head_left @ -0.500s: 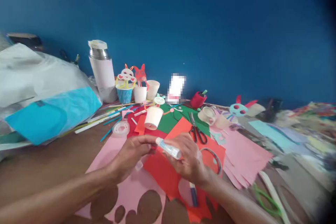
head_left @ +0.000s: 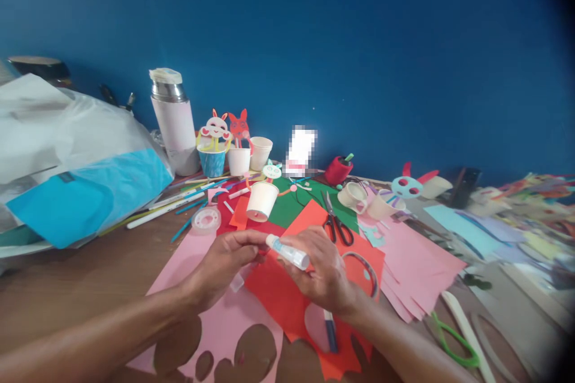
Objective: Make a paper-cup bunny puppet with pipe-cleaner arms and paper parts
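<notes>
Right hand (head_left: 317, 272) closed round a small white tube (head_left: 288, 253), gripping it along the barrel; tube lies slanted, narrow end toward the left hand (head_left: 229, 260). Left fingers bent in at that end, forefinger reaching right up to it; can't tell whether they touch it or pinch a small piece, view too coarse. Tube sits between both hands, above the red sheet (head_left: 269, 290).

Handling, judged by eye: tube looks like glue, light, stiff plastic wall, smooth, so could slip in damp or sticky fingers. Not fragile, though the narrow end may be soft or tacky. Best hold: mid-barrel, on the label, thumb against fingers, clear of the narrow end. Light pressure should do.

Sheets are thin, likely bend or tear easily; take by the edges. Pink sheet (head_left: 220, 335) has cut-out holes, so weaker there.

Around: cup (head_left: 263, 198) beyond the hands, scissors (head_left: 333, 216) partly on the red sheet, tape roll (head_left: 206, 221) beyond the left hand, marker (head_left: 330, 335) on the near side of the right hand.
</notes>
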`<act>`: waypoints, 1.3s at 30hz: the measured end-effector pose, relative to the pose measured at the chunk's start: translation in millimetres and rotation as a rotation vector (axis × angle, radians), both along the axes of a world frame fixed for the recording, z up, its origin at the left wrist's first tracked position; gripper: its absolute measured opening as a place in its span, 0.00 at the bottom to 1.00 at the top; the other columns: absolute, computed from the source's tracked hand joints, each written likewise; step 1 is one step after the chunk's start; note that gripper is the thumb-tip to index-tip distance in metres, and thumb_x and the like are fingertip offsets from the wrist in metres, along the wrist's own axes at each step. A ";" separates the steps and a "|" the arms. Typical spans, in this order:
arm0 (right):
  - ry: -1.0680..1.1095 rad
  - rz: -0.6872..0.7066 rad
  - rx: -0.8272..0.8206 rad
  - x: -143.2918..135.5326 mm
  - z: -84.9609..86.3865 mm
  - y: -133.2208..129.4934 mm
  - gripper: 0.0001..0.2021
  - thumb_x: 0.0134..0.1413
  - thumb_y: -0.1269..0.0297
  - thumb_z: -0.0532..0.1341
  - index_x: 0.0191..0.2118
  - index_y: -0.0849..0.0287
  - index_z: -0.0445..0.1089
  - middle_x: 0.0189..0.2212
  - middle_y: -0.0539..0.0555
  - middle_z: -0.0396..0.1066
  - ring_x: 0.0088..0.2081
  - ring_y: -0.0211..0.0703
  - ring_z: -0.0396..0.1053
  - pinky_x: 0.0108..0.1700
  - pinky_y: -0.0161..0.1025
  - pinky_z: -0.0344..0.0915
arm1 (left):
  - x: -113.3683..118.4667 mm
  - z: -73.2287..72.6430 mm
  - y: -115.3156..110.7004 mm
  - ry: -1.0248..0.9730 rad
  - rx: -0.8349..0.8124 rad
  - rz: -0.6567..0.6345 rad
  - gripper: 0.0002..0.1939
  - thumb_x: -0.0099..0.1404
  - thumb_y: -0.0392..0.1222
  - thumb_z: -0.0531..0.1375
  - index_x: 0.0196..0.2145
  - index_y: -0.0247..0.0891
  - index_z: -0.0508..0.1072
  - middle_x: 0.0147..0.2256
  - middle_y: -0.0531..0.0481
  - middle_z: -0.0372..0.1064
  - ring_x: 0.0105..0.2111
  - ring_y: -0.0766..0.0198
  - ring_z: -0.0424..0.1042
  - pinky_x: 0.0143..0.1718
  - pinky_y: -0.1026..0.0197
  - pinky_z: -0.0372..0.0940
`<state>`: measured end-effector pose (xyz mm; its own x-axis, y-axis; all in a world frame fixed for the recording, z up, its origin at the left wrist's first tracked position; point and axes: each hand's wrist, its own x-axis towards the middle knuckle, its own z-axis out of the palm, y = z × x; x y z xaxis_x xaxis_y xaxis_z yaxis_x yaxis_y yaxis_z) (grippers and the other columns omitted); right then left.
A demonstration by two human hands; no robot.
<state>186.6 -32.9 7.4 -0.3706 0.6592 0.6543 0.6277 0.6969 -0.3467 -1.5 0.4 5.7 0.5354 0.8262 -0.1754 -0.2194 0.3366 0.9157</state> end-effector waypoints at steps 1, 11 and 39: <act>-0.001 -0.001 0.000 -0.1 0.1 0.0 0.19 0.47 0.74 0.60 0.46 0.55 0.62 0.34 0.54 0.70 0.33 0.43 0.65 0.36 0.43 0.59 | -0.3 0.7 0.1 0.002 -0.008 0.007 0.10 0.55 0.34 0.56 0.35 0.35 0.74 0.35 0.47 0.72 0.37 0.63 0.68 0.43 0.59 0.60; -0.013 -0.007 0.012 -0.3 1.9 0.5 0.17 0.50 0.71 0.59 0.47 0.56 0.62 0.33 0.53 0.71 0.32 0.42 0.66 0.36 0.42 0.59 | 0.8 0.4 -0.2 0.038 -0.049 0.011 0.10 0.53 0.35 0.57 0.34 0.36 0.74 0.34 0.48 0.72 0.35 0.65 0.69 0.40 0.61 0.61; -0.024 -0.036 -0.046 -2.5 -1.0 -2.8 0.12 0.52 0.68 0.58 0.44 0.57 0.64 0.32 0.54 0.71 0.31 0.42 0.67 0.37 0.42 0.60 | 0.5 -2.1 1.8 0.078 -0.027 0.021 0.11 0.53 0.44 0.61 0.33 0.36 0.76 0.32 0.47 0.73 0.31 0.65 0.68 0.34 0.62 0.60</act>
